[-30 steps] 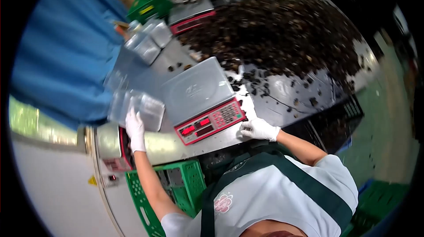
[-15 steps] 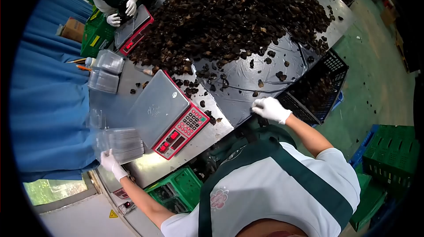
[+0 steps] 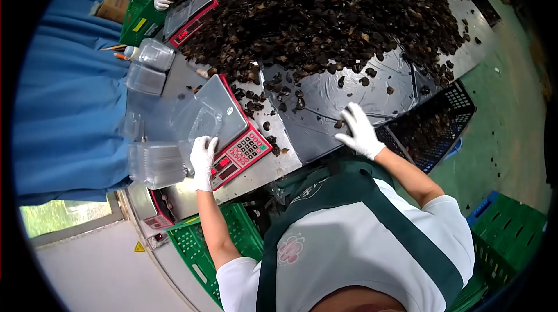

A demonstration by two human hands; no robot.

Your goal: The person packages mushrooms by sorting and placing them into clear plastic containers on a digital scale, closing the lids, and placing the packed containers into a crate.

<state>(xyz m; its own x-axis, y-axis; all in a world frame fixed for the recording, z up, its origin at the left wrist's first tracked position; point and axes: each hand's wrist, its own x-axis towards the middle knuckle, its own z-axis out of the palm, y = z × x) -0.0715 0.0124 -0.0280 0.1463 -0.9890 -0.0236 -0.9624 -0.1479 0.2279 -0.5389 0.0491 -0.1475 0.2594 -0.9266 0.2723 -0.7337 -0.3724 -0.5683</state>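
My left hand point(image 3: 203, 160), in a white glove, holds a clear plastic tray point(image 3: 204, 119) by its near edge over the plate of a red scale point(image 3: 237, 158). Left of that hand stands a stack of clear trays point(image 3: 156, 165). My right hand point(image 3: 361, 133), gloved too, is over the near edge of the dark plastic sheet point(image 3: 325, 100), fingers apart and holding nothing. Beyond it lies a large heap of dark, mushroom-like pieces point(image 3: 325, 15), with loose bits scattered around the scale and sheet.
Across the table, a co-worker's gloved hand point(image 3: 164, 0) is near a second scale point(image 3: 192, 14). More clear trays point(image 3: 146, 76) stand at the left by a blue curtain point(image 3: 70, 108). A black crate point(image 3: 430, 126) is at the right, a green crate point(image 3: 218, 242) below the table.
My left hand has moved right from the tray stack to the scale, now with a tray. My right hand has opened and reached slightly forward. The view has shifted.
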